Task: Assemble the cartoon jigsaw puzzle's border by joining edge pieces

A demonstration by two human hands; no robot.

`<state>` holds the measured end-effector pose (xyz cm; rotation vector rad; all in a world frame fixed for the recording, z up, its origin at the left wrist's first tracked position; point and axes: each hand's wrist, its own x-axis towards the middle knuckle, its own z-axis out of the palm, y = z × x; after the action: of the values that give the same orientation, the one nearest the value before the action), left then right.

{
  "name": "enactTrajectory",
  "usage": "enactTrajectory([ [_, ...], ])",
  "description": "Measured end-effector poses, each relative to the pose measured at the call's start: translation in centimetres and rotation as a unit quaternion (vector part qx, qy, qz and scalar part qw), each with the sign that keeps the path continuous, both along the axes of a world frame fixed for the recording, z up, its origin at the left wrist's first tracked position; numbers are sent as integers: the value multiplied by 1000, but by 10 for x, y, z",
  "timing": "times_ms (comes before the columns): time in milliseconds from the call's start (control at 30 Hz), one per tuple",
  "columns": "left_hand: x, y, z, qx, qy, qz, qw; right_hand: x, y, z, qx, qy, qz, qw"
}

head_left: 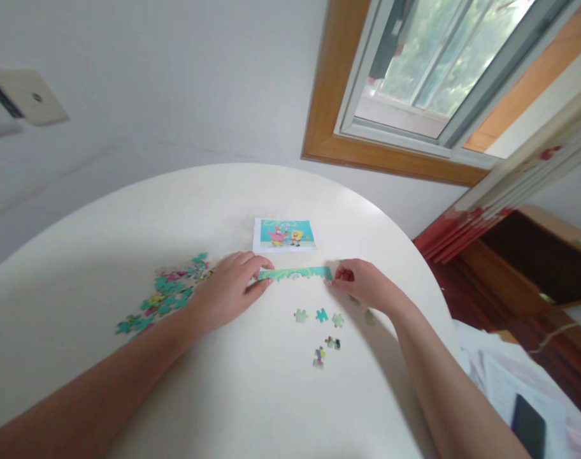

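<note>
A narrow strip of joined jigsaw puzzle pieces (296, 273), teal with a pale green pattern, lies across the table. My left hand (230, 284) holds its left end between thumb and forefinger. At the other end, my right hand (362, 280) has its fingers curled and its thumb tip on the strip's last piece. Just beyond the strip lies a picture card (288, 235) with a pink and a yellow cartoon figure. Several loose puzzle pieces, among them a teal piece (322, 315), are on the near side; a few are partly hidden under my right hand.
A heap of loose puzzle pieces (169, 290) spreads beside my left forearm on the round white table (214, 395). A wall and a wood-framed window (390, 156) rise behind it. Papers (505, 366) and a dark phone-like object (528, 427) lie at the lower right.
</note>
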<state>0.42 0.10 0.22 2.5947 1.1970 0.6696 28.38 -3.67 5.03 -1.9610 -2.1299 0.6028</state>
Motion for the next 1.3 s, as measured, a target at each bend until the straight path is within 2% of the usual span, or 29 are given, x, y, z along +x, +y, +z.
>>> enactTrajectory([
  [400,-1,1,-1,-4,6,-2,1000,-2,-2,2,-6,12,-3,1000],
  [600,0,0,-1,-1,1,-2,1000,-3,1,1,51,-9,4,999],
  [1000,0,0,1,-6,3,1,1000,-5,1,3,62,-28,0,998],
  [1200,0,0,-2,-4,0,4,1000,-3,-5,6,15,-12,-4,1000],
  [1300,0,1,-2,-8,-4,6,1000,-6,-5,5,18,-10,-5,1000],
])
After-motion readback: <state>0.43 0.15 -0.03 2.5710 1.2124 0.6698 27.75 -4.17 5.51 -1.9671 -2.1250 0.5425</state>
